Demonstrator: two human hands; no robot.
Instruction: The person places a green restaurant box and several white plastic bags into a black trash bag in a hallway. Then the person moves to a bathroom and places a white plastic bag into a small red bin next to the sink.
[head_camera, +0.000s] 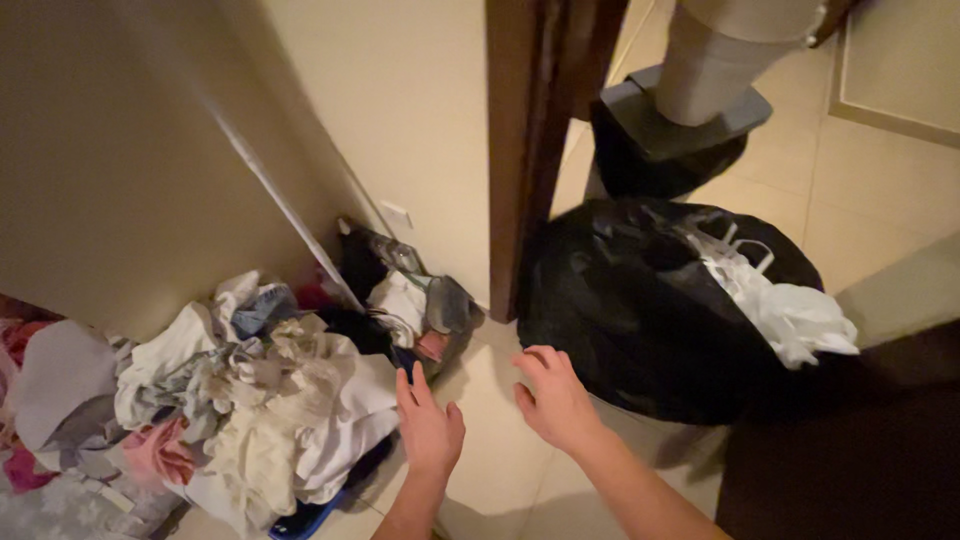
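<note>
Both hands' fingers spread, holding nothing: left hand (428, 428) beside laundry pile (270, 410), right hand (556, 400) near black bag (640, 300).

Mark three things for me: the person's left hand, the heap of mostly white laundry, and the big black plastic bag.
left hand (428, 428), head view, on the back of the hand.
heap of mostly white laundry (290, 420), head view, on a white cloth near its front.
big black plastic bag (630, 300), head view, on its glossy side.
</note>
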